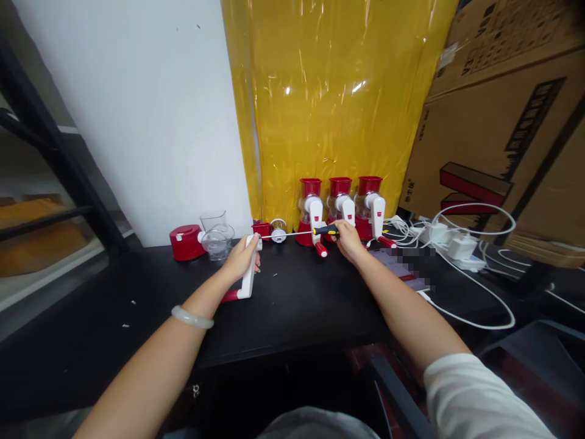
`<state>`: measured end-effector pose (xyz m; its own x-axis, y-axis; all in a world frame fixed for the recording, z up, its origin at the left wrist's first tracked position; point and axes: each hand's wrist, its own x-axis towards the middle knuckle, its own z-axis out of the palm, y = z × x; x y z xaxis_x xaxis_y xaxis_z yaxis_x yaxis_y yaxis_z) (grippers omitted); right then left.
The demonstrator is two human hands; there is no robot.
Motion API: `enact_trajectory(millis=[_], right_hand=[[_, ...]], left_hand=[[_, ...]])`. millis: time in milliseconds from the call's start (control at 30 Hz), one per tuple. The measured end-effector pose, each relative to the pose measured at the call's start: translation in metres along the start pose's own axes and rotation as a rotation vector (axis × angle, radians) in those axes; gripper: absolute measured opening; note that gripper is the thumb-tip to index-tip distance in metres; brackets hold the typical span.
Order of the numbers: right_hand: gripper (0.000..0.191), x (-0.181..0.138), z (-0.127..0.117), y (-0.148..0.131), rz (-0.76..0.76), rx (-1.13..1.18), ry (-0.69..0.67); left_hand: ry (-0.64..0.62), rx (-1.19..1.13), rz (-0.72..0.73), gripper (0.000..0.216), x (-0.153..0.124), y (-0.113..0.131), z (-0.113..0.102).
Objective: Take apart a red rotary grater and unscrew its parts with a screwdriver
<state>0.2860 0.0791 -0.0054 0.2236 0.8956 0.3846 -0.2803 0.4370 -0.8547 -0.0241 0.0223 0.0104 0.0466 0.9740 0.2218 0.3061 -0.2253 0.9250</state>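
My left hand (240,259) is closed round a white crank handle (249,281) with a red knob, held just above the black table (292,311). My right hand (348,239) grips a screwdriver (301,232) with a black and yellow handle; its thin shaft runs left, and its tip is at the top of the white handle. Three red and white hand-crank grinders (340,210) stand in a row right behind my right hand, against a yellow plastic sheet.
At the back left stand a red round base (185,242), a clear plastic cup (216,235) and a small metal drum (278,230). White chargers and cables (457,247) lie at the right. Large cardboard boxes (503,134) lean behind them. A dark shelf frame (50,152) stands left.
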Motion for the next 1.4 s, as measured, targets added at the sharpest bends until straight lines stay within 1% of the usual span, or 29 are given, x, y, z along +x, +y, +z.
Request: enact_trajectory(millis=[200, 467, 667, 833, 933, 1033, 1167, 1233, 1400], right_hand=[[0.019, 0.003, -0.004, 0.001, -0.024, -0.093, -0.004], [0.018, 0.0, -0.006, -0.014, -0.059, -0.285, 0.029], [0.017, 0.001, -0.006, -0.016, -0.036, -0.261, 0.066], [0.016, 0.0, -0.006, -0.02, -0.008, -0.328, 0.115], [0.017, -0.001, -0.008, -0.021, -0.019, -0.367, 0.135], [0.016, 0.0, -0.009, -0.021, -0.045, -0.408, 0.133], [0.017, 0.0, -0.009, -0.02, -0.054, -0.421, 0.135], [0.017, 0.001, -0.009, -0.02, -0.062, -0.428, 0.129], [0.017, 0.0, -0.009, -0.02, -0.071, -0.426, 0.11]], left_hand=[[-0.016, 0.018, -0.009, 0.055, -0.002, 0.004, 0.0], [-0.048, -0.027, -0.035, 0.056, 0.003, -0.004, -0.002], [-0.048, -0.034, -0.04, 0.057, 0.005, -0.006, -0.002], [-0.043, -0.015, -0.041, 0.055, 0.001, 0.002, -0.002], [-0.043, -0.022, -0.069, 0.051, -0.001, 0.008, -0.001], [-0.077, -0.008, -0.067, 0.047, -0.005, 0.014, 0.0], [-0.099, -0.047, -0.025, 0.051, -0.007, 0.016, 0.001], [-0.109, -0.075, -0.052, 0.05, -0.008, 0.016, 0.002], [-0.181, -0.14, -0.098, 0.049, -0.009, 0.016, 0.004]])
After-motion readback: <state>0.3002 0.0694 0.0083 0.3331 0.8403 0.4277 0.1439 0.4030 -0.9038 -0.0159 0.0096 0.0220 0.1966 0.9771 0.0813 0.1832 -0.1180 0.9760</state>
